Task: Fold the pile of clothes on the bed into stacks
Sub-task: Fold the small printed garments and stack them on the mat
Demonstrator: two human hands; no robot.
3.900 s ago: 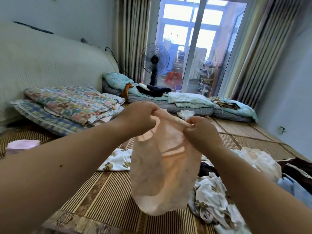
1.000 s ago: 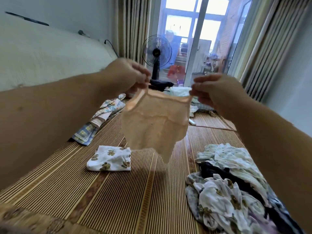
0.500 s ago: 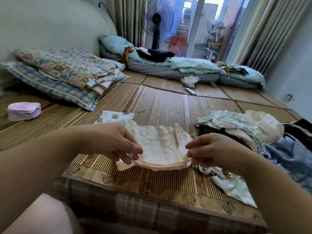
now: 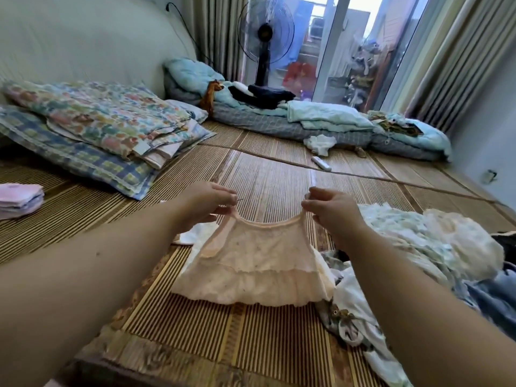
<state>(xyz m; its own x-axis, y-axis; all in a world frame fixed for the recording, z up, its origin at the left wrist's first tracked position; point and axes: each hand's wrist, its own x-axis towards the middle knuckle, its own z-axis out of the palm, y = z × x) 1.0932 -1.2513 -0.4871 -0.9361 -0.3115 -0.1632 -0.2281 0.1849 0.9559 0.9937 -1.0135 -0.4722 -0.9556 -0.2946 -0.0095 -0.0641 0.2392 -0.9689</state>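
Peach top now lies spread flat on the bed mat, where half a second ago it was bunched. Left hand and right hand each pinch a shoulder strap. Ready for first fold; unfolded pile waits just right.

Peach top — pinched, both hands

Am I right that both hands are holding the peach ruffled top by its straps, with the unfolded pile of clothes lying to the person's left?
Not quite: the head view shows the pile of clothes on the person's right. The left hand and right hand do pinch the peach ruffled top by its straps.
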